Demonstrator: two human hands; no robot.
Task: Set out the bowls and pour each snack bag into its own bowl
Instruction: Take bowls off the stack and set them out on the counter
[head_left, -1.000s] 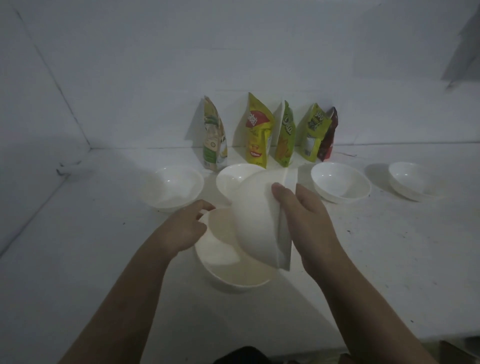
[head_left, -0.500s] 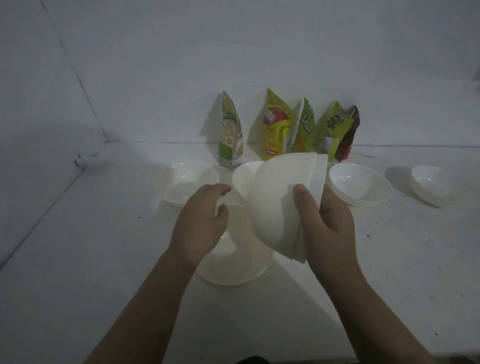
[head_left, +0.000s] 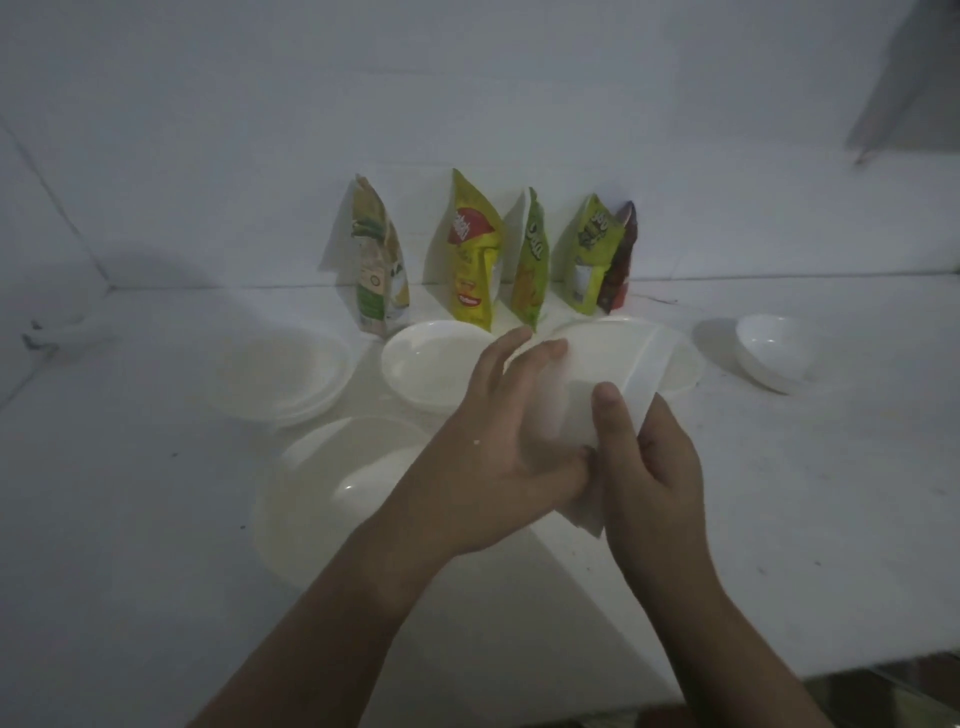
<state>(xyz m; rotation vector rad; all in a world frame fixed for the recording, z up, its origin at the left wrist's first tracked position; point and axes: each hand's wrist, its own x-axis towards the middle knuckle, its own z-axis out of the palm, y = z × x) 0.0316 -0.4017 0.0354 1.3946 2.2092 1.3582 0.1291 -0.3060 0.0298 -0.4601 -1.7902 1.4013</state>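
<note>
My right hand (head_left: 644, 467) grips a tilted stack of white bowls (head_left: 602, 374) by its rim, thumb on the outside. My left hand (head_left: 498, 447) lies against the stack's outer side with fingers spread over it. A large white bowl (head_left: 322, 483) sits on the counter below my left forearm. Three white bowls stand in a row behind: left (head_left: 280, 374), middle (head_left: 431, 364), far right (head_left: 774, 353). Another bowl (head_left: 680, 364) is partly hidden behind the stack. Several snack bags lean on the wall: pale green (head_left: 376, 270), yellow (head_left: 472, 260), green-orange (head_left: 532, 265), lime (head_left: 592, 254), dark red (head_left: 621, 260).
The white counter (head_left: 130, 519) meets white walls at the back and at the left, forming a corner. Its front edge (head_left: 883, 670) runs across the lower right, with a darker floor beyond. Dim light blurs the bowls.
My left hand has moved from the big bowl's rim onto the side of the held stack. The stack has shifted right and slightly farther back, now covering the bowl behind it.
</note>
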